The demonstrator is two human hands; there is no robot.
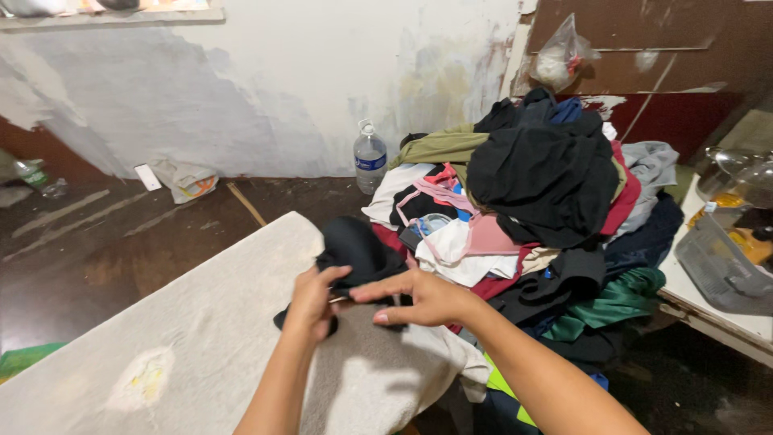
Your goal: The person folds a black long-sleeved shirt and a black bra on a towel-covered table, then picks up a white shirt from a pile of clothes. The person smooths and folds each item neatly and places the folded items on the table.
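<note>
A small black garment (354, 251) lies at the far edge of a padded board covered with a stained white cloth (193, 346). My left hand (312, 302) pinches a fold of this garment between thumb and fingers. My right hand (419, 296) rests on the same garment just to the right, index finger stretched toward the left hand. Behind them rises a large heap of mixed clothes (531, 217), black, white, pink, green and red.
A plastic water bottle (369, 158) stands on the dark floor by the peeling white wall. A crumpled bag (187, 180) lies at the wall's foot. At the right, a white table (725, 310) carries a grey bin and glassware. A plastic bag (560, 56) hangs above the heap.
</note>
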